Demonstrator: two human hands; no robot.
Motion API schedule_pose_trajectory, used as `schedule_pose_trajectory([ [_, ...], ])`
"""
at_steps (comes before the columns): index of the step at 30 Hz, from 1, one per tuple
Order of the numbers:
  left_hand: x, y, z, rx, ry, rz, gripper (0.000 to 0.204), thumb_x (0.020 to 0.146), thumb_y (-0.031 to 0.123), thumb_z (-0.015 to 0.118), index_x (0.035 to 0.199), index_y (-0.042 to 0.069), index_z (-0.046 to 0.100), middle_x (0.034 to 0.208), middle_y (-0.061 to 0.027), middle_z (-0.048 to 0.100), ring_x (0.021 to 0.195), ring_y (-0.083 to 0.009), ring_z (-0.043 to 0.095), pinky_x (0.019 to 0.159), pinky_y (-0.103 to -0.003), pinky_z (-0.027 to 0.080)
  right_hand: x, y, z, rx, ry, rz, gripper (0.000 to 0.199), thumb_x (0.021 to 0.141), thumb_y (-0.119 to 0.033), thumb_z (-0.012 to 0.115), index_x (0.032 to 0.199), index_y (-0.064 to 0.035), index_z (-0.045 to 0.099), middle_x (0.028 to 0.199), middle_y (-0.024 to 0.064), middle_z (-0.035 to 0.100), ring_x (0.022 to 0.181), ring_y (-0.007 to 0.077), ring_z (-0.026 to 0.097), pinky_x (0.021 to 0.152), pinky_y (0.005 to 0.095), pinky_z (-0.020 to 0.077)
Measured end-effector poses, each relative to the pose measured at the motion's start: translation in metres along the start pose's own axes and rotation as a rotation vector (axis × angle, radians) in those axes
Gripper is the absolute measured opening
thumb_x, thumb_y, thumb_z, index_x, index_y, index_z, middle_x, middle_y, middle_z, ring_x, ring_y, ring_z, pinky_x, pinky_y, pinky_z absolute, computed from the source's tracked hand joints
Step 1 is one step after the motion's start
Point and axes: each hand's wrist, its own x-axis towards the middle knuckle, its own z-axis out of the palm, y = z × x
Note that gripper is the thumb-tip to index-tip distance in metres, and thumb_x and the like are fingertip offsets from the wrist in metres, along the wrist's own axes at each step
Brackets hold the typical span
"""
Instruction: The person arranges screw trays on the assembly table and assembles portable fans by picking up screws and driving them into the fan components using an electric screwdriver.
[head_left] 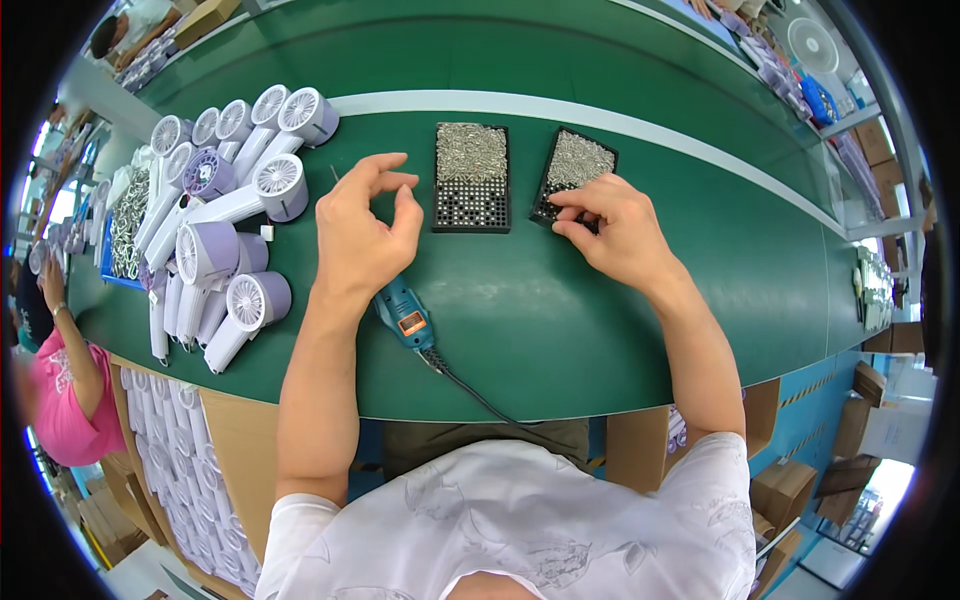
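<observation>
Across a green table (500, 350), two black trays stand near each other before you. The left tray (472, 229) holds silvery metal parts (472, 150) heaped at its far end, with rows of holes nearer you; the right tray (549, 172), slightly tilted, is similarly filled. Your right hand (622, 222) bends over its near end, thumb and fingers close together; whether they pinch a part, you cannot tell. Your left hand (360, 235) is over a teal corded tool (408, 318), thumb and index finger apart; its lower fingers are hidden, so its grip cannot be told. Further left, white-and-lilac devices (230, 205) with round grilles lie piled beside a blue bin (125, 280).
</observation>
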Motion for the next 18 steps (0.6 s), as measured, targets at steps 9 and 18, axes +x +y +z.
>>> schedule_pose_trajectory([
  [9,-0.001,0.006,-0.001,0.039,-0.083,-0.013,0.031,0.078,0.006,0.068,0.108,0.000,0.068,0.086,-0.0094,0.075,0.067,-0.0257,0.068,0.061,-0.037,0.054,0.027,0.013,-0.011,-0.125,0.182,0.067,0.022,0.077,-0.005,0.079,0.099,-0.0054,0.076,0.084,0.0057,0.073,0.078,0.0221,0.064,0.072,0.0348,0.0553],
  [18,-0.003,0.000,-0.002,0.085,-0.159,-0.019,0.035,0.080,0.007,0.068,0.114,0.000,0.067,0.093,-0.0136,0.077,0.076,-0.0268,0.073,0.067,-0.034,0.056,0.026,-0.033,0.004,-0.288,0.116,-0.150,0.021,0.074,-0.010,0.082,0.092,-0.0054,0.072,0.081,0.0089,0.063,0.083,0.0293,0.061,0.072,0.0402,0.0532],
])
